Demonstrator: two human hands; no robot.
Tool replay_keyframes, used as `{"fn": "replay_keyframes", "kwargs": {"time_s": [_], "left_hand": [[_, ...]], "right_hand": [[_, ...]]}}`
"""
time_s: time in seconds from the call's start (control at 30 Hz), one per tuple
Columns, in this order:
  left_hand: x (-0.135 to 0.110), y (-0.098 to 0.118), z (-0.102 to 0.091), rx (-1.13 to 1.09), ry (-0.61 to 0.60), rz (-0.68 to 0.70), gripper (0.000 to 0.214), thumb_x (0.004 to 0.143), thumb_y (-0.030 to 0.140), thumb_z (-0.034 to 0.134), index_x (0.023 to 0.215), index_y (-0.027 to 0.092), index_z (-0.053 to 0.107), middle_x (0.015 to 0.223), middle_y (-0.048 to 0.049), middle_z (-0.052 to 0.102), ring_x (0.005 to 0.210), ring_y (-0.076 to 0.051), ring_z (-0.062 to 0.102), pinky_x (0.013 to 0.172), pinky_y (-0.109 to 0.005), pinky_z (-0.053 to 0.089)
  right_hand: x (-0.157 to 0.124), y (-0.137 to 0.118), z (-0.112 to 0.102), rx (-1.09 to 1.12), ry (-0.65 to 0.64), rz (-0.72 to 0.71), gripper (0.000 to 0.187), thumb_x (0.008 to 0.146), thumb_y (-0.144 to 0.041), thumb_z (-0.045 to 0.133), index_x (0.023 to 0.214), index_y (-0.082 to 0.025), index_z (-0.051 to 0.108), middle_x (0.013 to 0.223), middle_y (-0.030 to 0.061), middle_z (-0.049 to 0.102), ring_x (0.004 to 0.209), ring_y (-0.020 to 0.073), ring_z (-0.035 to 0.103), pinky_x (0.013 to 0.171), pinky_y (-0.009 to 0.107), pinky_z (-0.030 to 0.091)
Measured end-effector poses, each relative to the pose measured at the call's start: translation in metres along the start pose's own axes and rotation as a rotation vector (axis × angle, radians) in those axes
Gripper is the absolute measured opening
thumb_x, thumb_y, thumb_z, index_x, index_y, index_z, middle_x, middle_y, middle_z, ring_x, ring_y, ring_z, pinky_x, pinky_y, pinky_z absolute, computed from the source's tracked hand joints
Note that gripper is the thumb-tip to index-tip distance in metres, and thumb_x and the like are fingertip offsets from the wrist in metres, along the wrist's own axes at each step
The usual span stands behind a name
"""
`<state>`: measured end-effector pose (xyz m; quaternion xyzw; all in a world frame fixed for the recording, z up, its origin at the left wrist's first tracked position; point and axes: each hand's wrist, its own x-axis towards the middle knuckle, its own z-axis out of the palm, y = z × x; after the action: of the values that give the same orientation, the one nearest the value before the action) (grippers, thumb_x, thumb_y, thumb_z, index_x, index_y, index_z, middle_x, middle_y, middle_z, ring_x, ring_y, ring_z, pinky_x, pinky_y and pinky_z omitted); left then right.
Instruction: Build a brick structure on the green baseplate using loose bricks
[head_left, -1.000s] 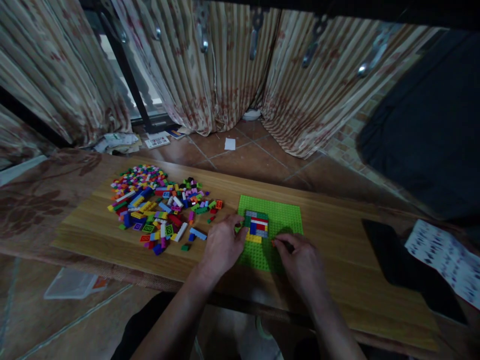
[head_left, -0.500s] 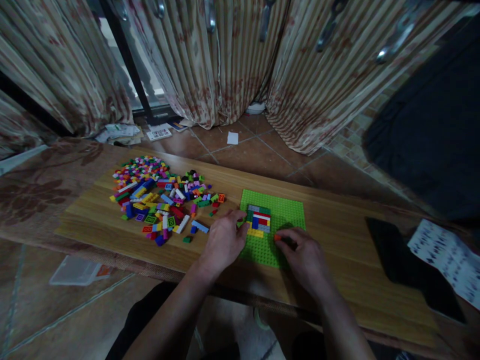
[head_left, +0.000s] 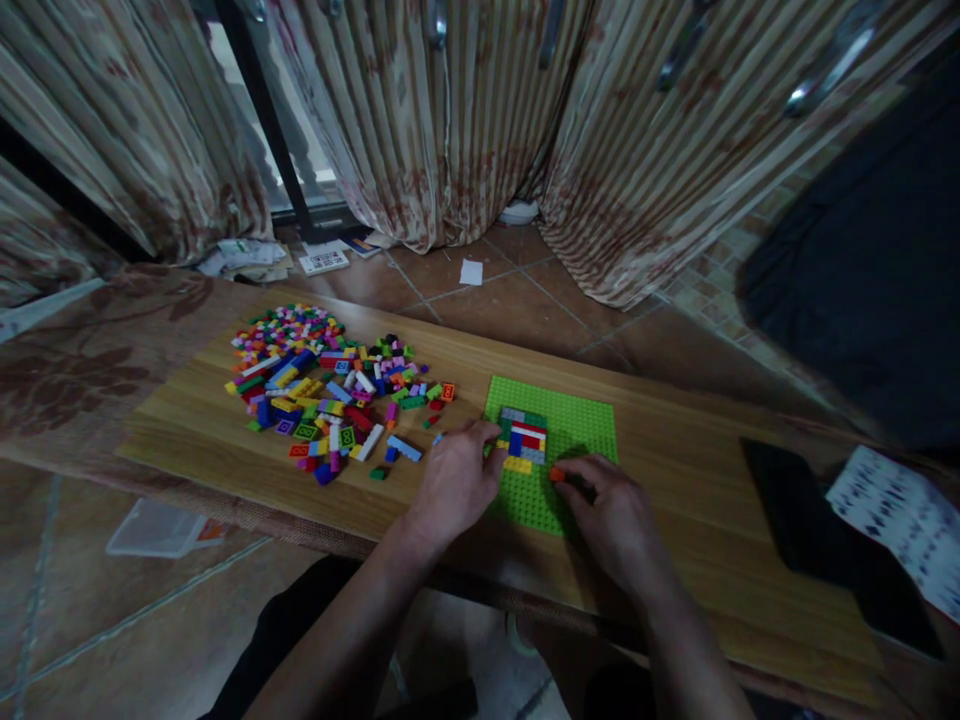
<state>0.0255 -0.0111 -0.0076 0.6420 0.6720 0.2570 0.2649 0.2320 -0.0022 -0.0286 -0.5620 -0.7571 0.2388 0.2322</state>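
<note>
A green studded baseplate [head_left: 585, 420] lies on the wooden board. Fixed on it is a flat patch of toy bricks [head_left: 525, 437] in grey, green, red, white, blue and yellow. My right hand [head_left: 611, 505] pinches a small orange brick [head_left: 556, 474] between thumb and fingertips, low over the plate, right of the patch; whether the brick touches the studs is unclear. My left hand [head_left: 461, 475] is at the plate's left edge, its fingers curled beside the patch. What lies between its thumb and forefinger is hidden.
Loose toy bricks [head_left: 307, 385] are heaped on the left of the wooden board [head_left: 712, 500]. A black flat tablet-like thing [head_left: 795, 510] and a printed sheet [head_left: 896, 515] lie at the right. On the floor at lower left is a clear plastic box [head_left: 154, 528].
The view has shifted slightly, so the whole scene sits a little further right. Both hands keep nearly the same places over the baseplate, the orange brick still in my right fingers.
</note>
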Motion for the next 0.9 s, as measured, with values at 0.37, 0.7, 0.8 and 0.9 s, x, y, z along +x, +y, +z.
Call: {"fn": "replay_keyframes", "kwargs": {"time_s": [0.37,0.7,0.8,0.9], "left_hand": [[-0.001,0.005,0.0,0.024,-0.013,-0.004,0.026,0.089,0.016,0.052,0.111,0.015,0.065,0.105,-0.0091,0.07,0.088,-0.019,0.067,0.084,-0.032,0.052],[-0.002,0.007,0.002,0.055,-0.011,0.009,0.026,0.089,0.018,0.051,0.111,0.016,0.065,0.101,-0.0082,0.071,0.087,-0.02,0.068,0.084,-0.032,0.052],[-0.002,0.006,0.003,0.046,-0.006,0.012,0.025,0.09,0.018,0.051,0.11,0.016,0.065,0.102,-0.0082,0.071,0.087,-0.02,0.068,0.085,-0.032,0.052],[-0.002,0.005,0.004,0.046,-0.001,0.015,0.024,0.09,0.018,0.051,0.11,0.016,0.065,0.101,-0.008,0.071,0.086,-0.019,0.068,0.084,-0.031,0.053]], "right_hand": [[-0.001,-0.018,0.009,0.005,0.066,-0.06,0.016,0.09,-0.027,0.057,0.099,-0.022,0.07,0.095,0.0052,0.071,0.087,0.0218,0.064,0.081,0.036,0.048],[-0.001,-0.02,0.013,0.01,0.09,-0.013,0.015,0.087,-0.031,0.06,0.094,-0.023,0.071,0.089,0.0037,0.073,0.079,0.0203,0.066,0.075,0.034,0.05],[-0.001,-0.019,0.012,0.03,0.091,-0.021,0.016,0.088,-0.034,0.06,0.089,-0.023,0.072,0.09,0.0045,0.074,0.079,0.0207,0.066,0.074,0.035,0.05],[-0.001,-0.018,0.014,0.053,0.096,-0.037,0.018,0.089,-0.034,0.058,0.089,-0.024,0.073,0.09,0.005,0.074,0.08,0.0211,0.067,0.075,0.035,0.05]]}}
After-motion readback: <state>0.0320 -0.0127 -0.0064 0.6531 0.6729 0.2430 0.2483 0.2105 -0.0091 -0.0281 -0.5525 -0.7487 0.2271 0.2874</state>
